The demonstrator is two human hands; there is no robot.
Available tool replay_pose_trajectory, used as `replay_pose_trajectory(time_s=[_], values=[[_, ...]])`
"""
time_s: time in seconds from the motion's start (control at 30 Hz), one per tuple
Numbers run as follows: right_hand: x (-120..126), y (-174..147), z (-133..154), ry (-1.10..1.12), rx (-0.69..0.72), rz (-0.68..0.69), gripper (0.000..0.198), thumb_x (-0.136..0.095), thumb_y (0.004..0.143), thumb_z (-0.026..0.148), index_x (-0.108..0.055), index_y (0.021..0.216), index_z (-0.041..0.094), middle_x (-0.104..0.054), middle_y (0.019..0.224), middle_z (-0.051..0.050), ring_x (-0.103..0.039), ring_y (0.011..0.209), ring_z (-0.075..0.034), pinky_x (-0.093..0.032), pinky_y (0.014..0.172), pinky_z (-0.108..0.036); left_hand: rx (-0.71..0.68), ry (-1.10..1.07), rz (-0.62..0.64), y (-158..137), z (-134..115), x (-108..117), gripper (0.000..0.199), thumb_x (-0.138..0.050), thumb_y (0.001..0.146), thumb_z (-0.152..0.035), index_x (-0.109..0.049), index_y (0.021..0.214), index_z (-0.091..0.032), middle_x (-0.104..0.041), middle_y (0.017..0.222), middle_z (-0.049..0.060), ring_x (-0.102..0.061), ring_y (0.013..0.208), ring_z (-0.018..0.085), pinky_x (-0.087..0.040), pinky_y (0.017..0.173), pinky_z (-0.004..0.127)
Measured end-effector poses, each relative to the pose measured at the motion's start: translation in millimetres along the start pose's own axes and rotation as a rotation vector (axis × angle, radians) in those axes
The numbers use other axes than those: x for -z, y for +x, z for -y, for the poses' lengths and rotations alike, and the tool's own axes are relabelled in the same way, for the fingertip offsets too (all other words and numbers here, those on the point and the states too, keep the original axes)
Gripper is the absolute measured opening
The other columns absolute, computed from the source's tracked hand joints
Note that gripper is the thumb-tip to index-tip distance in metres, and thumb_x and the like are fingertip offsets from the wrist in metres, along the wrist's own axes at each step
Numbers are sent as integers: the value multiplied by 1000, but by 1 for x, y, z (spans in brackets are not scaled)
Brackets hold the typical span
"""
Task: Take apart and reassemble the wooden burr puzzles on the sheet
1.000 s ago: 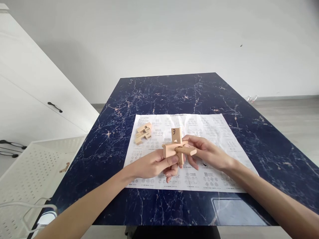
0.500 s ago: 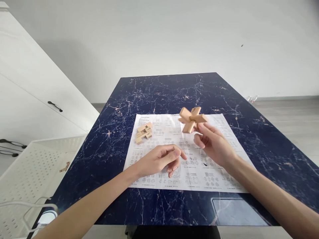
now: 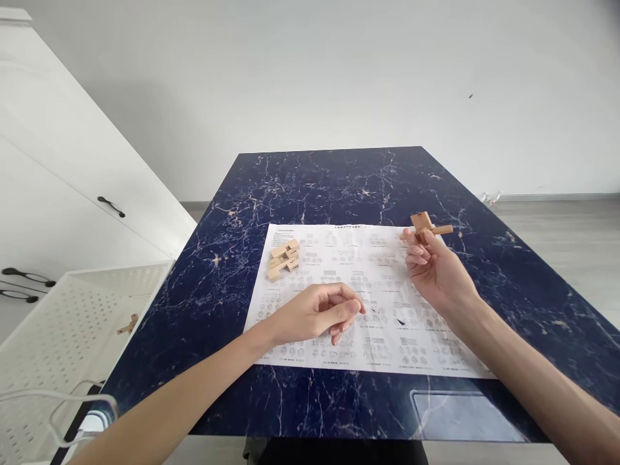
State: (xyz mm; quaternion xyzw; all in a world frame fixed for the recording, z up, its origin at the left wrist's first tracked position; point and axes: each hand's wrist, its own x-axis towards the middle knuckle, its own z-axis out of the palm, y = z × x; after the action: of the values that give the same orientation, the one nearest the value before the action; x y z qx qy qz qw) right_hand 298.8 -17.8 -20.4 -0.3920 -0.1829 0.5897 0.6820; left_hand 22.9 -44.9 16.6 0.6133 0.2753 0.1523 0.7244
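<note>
My right hand (image 3: 438, 271) is closed on an interlocking wooden burr puzzle (image 3: 421, 223), pinched in its fingers near the right edge of the printed sheet (image 3: 339, 271). Part of the puzzle is hidden behind the fingers. Over the middle of the sheet rests my left hand (image 3: 317, 313), its fingers loosely curled and somewhat apart, with nothing seen in them. Several notched wooden pieces (image 3: 283, 258), some with dark marks, lie grouped on the sheet's upper left, beyond my left hand.
The sheet lies on a dark blue marble-patterned table (image 3: 310, 187). To the left stand a white perforated rack (image 3: 72, 329) with a small wooden piece (image 3: 128, 324) on it, a white cable (image 3: 58, 395) and a white cabinet (image 3: 72, 168). A pale wall (image 3: 310, 77) rises behind.
My right hand has carried the burr puzzle to the right and turned it, so that it shows a different side. My left hand has stayed almost in place.
</note>
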Motion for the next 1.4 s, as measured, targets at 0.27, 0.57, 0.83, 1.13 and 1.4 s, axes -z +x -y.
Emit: replay_pose_trajectory(time_s=[0.27,0.57,0.83,1.13,1.4], values=[[-17,-20,-6,-197,-112,154,29,-90,84,35,-65,85,22,-59,78,3,-43,53,-6,-42,43,-18,-39,32,-26,-1,0,-2,30,-62,105,-47,-66,106,-17,-55,70,-5,-54,57,9,-51,62,27],[-29,-38,-10,-657,-91,373,41,-74,96,58,-61,81,22,-59,77,0,-46,61,-12,-41,58,-29,-404,1188,-824,2,12,25,23,-58,103,-27,-57,125,-19,-65,125,15,-60,118,30,-52,103,51],[-29,-40,-10,-802,-65,432,43,-66,99,62,-61,85,23,-61,78,0,-48,63,-14,-42,62,-32,-137,1553,-970,-1,27,49,58,-61,104,-39,-37,147,-8,-59,134,28,-57,126,44,-46,108,63],[-28,-40,-11,-838,-49,449,40,-64,102,60,-62,88,23,-63,78,0,-51,64,-14,-44,64,-32,-211,1357,-649,3,26,31,64,-68,102,-50,-34,146,-20,-63,136,18,-63,124,36,-55,100,52],[-29,-40,-11,-858,-23,463,41,-64,101,62,-62,88,23,-62,73,1,-52,61,-14,-43,60,-32,-274,1174,-513,5,25,8,70,-63,99,-65,-36,150,-24,-61,139,18,-62,125,37,-54,103,57]])
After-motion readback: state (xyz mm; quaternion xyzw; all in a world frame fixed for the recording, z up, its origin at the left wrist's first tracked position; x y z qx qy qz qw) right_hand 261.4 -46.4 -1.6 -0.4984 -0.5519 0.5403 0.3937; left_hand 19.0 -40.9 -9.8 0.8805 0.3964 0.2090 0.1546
